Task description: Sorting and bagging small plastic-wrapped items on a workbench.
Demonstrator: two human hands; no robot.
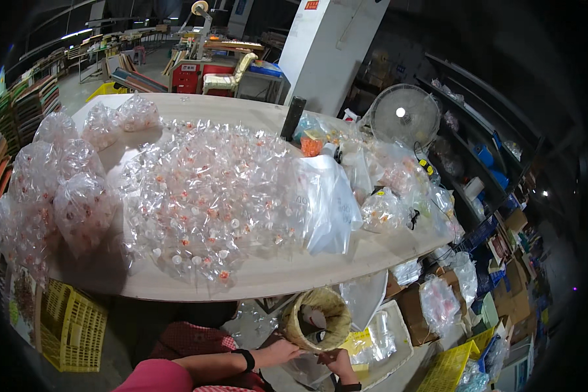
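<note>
A round, tan container that looks like a woven basket [338, 326] is below the table's front edge, its mouth tilted up. Something pale and something dark lie inside it, too unclear to name. My left hand [279, 353], with a black band at the wrist, closes on the basket's near left rim. On the near right rim my right hand [336, 361] grips too, its fingers partly hidden. Many small clear plastic bags [209, 189] with orange-red and white bits inside lie heaped on the table [242, 287] ahead.
Large filled clear bags [85, 209] stand at the table's left end. White plastic bags [326, 202], a dark upright cylinder [293, 117] and a fan [405, 116] are toward the right. Below are a yellow crate [74, 326] at left and a white bin [398, 336] beside my right hand.
</note>
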